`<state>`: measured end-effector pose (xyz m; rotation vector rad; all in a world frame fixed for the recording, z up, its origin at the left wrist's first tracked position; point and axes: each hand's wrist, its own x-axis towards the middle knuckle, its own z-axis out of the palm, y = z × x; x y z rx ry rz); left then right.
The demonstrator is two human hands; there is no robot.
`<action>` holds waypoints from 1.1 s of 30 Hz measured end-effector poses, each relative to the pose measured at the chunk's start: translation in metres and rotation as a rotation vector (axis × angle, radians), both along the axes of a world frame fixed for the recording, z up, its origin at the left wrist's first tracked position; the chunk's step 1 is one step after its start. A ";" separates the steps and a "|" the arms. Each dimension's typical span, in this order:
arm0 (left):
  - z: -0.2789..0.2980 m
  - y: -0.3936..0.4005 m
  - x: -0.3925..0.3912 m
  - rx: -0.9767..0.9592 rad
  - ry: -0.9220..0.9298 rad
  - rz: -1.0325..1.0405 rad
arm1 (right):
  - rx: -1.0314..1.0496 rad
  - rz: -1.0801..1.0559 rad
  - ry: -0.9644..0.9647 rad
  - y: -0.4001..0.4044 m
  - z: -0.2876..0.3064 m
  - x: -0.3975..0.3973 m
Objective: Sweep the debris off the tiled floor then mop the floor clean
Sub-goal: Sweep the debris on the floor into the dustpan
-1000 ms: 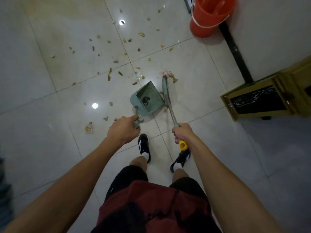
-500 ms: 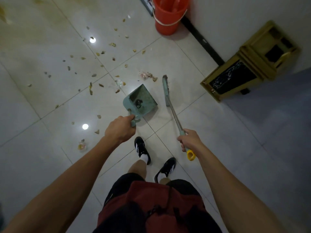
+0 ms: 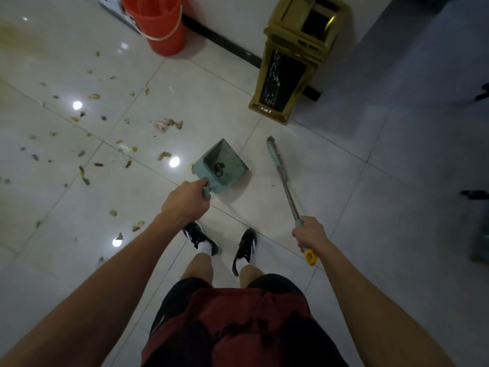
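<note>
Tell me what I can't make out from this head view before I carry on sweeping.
- Orange bucket: top cut off by the frame edge, contents unseen.
- Gold bin: its dark opening hides how full it is.
- Dustpan: the dark lump inside is too small to identify.
- Broom: bristles seen edge-on; floor contact unclear.
- Debris: continues past the left edge, extent unknown.
- Mop: none in view.

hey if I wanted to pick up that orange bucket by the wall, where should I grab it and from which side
Grab the orange bucket by its pale wire bail handle, coming down from above on the open floor side. The handle hangs down against the wall of the bucket facing the room, while the far side sits close to the wall. Both hands are busy now: left hand on the dustpan, right hand on the broom.
</note>
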<state>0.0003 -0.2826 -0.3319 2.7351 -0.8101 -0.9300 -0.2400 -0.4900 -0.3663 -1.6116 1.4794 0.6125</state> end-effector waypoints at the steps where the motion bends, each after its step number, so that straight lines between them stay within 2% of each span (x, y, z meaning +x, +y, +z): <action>1: 0.000 -0.004 -0.006 -0.003 -0.004 -0.016 | 0.004 -0.004 0.009 -0.002 -0.003 -0.010; 6: 0.000 -0.007 -0.030 0.009 0.017 -0.035 | 0.073 0.020 0.074 -0.006 -0.008 -0.036; 11: -0.001 0.015 -0.033 0.025 0.044 0.029 | 0.161 0.051 0.055 0.029 -0.021 -0.019; 19: -0.003 0.095 -0.002 0.076 0.069 0.134 | 0.224 0.171 0.010 0.104 -0.022 0.065; 26: -0.003 0.195 0.038 0.048 0.101 0.348 | 0.262 0.354 -0.014 0.176 -0.031 0.163; 33: -0.004 0.270 0.069 0.046 0.086 0.446 | 0.282 0.324 -0.065 0.230 -0.025 0.228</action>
